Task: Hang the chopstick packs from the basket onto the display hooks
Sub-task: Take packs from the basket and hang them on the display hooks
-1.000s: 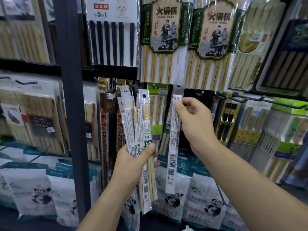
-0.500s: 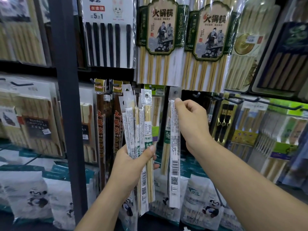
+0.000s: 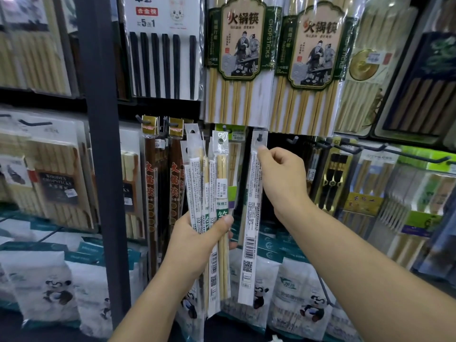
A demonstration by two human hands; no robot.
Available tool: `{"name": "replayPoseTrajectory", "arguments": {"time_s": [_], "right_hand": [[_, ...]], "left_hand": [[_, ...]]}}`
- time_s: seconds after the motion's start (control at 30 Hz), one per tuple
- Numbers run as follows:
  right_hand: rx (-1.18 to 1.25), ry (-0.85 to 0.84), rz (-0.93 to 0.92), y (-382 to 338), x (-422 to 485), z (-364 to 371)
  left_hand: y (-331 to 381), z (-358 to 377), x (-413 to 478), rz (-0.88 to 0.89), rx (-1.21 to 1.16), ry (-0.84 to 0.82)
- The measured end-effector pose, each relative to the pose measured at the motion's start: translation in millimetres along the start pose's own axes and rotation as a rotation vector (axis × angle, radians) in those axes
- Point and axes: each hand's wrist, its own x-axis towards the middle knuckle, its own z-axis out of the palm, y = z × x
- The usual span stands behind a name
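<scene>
one slim pack hangs upright at the row of hooks, long axis vertical, hang hole at the top and barcode end down, just under the big hotpot packs. the right hand pinches its upper part between thumb and curled fingers. just left of it, the left hand grips a fanned bundle of more packs, also upright, thumb pressed across the front.

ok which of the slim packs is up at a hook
The single pack pinched by the right hand, its hang hole at a hook. The other packs are bunched in the left hand.
</scene>
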Motion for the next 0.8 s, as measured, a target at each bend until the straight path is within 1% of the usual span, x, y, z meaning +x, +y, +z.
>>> {"name": "replayPoseTrajectory", "arguments": {"time_s": [0.17, 0.3, 0.37, 0.47, 0.53, 0.6, 0.67, 0.73, 0.8], "right_hand": [[-0.089, 0.008, -0.003, 10.5, -3.4, -4.4], [-0.158, 0.043, -0.100, 8.2, -18.2, -8.3], [-0.105, -0.025, -0.143, 2.1, -26.8, -6.6], [0.003, -0.186, -0.142, -8.8, -34.3, -0.8], [0.006, -0.215, -0.134, -12.3, -34.1, 1.5], [0.029, -0.205, -0.098, -12.8, -31.4, 1.2], [0.102, -0.158, -0.039, -11.9, -26.8, -0.8], [0.144, -0.097, -0.004, -11.1, -20.7, -3.5], [0.156, -0.075, 0.006, -10.7, -16.1, -4.7]], "left_hand": [[3.5, -0.7, -0.8, -0.012, -0.020, -0.019], [6.3, 2.1, -2.8, 0.021, -0.006, -0.052], [7.4, 4.3, -3.7, 0.038, -0.006, -0.071], [5.8, 5.8, -4.5, 0.030, -0.011, -0.097], [3.7, 5.9, -4.0, 0.036, -0.007, -0.114], [2.0, 5.0, -3.2, 0.074, 0.030, -0.103], [1.1, 3.4, -2.5, 0.111, 0.075, -0.056], [0.7, 2.3, -1.4, 0.111, 0.097, -0.010], [-0.9, 0.7, -0.1, 0.083, 0.099, 0.017]]}}
